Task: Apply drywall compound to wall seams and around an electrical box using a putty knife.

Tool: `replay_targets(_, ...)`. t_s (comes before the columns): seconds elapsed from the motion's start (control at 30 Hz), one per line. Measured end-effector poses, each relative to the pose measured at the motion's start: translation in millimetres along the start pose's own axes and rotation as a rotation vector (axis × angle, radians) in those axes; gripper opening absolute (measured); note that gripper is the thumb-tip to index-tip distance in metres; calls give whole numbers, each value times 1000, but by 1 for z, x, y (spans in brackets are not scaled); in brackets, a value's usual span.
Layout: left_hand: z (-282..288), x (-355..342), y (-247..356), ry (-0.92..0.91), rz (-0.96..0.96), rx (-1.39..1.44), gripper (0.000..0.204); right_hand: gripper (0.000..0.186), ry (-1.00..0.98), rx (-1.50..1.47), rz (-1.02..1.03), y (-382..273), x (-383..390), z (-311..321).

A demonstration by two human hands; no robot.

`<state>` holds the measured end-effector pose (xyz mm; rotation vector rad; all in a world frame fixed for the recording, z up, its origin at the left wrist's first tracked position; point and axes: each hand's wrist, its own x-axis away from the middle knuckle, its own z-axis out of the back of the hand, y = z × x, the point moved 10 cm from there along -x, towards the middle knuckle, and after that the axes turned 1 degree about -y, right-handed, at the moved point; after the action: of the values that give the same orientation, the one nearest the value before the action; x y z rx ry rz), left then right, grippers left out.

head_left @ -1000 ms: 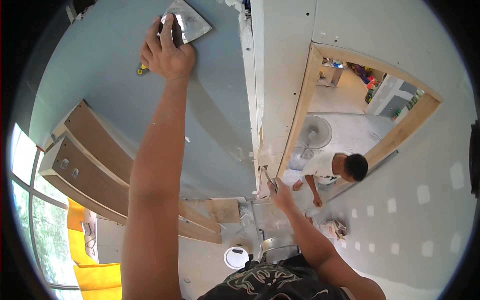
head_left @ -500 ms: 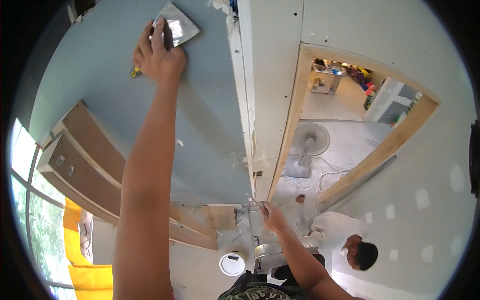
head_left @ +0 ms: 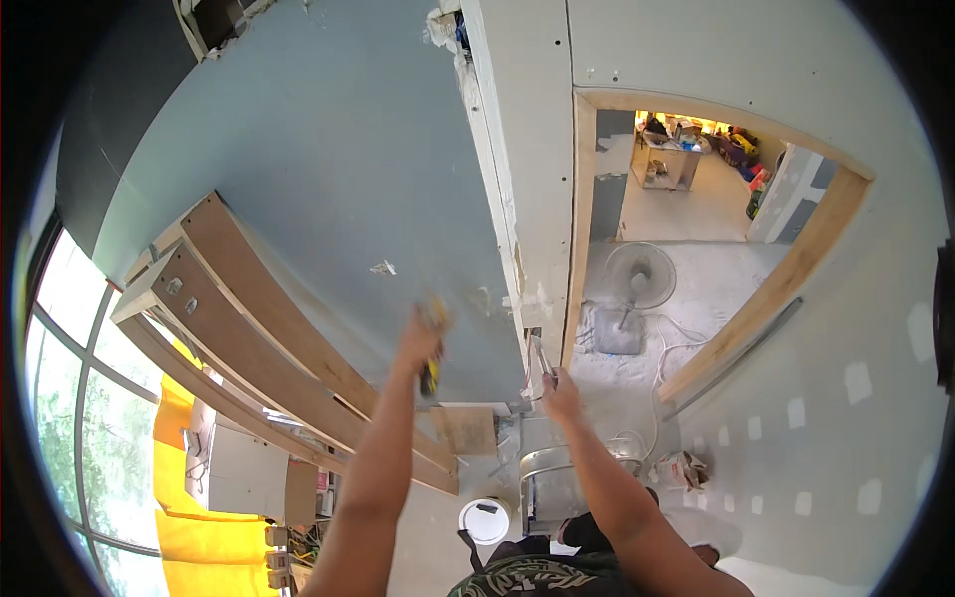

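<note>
Motion smears my left hand point(head_left: 420, 341), which grips the yellow-and-dark handled scraper point(head_left: 429, 376) against or just in front of the blue-grey wall board point(head_left: 318, 179); its blade is too blurred to make out. Lower right of it, my right hand point(head_left: 559, 396) is closed on a thin metal tool point(head_left: 543, 354), held by a small cut-out with wires in the pale vertical board strip point(head_left: 507, 229), beside the wooden door frame point(head_left: 587, 169).
Wooden shelving point(head_left: 269, 338) and a window point(head_left: 60, 418) are left. Through the doorway stands a fan point(head_left: 639, 274). Below are a white bucket point(head_left: 483, 520), a metal stool or stand point(head_left: 540, 468) and a paper sack point(head_left: 681, 470). A co-worker's white shirt point(head_left: 701, 527) shows behind my right forearm.
My left hand and scraper have dropped from the top of the board to its lower middle. The co-worker has moved out of the doorway downward, now mostly hidden behind my right forearm.
</note>
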<state>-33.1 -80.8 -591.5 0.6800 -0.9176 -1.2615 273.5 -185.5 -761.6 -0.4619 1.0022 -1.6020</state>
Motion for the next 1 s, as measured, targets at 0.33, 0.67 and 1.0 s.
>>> replay_targets(0.33, -156, 96, -122, -367, 274, 597, 69, 30, -441, -728, -219, -100, 52, -58)
replay_targets(0.67, -168, 122, -166, -134, 470, 1018, 38, 25, -167, -11, 110, -105, 81, 54)
replay_targets(1.0, -208, 180, -173, -196, 519, 1344, 54, 41, -240, 509, -13, -53, 100, 114)
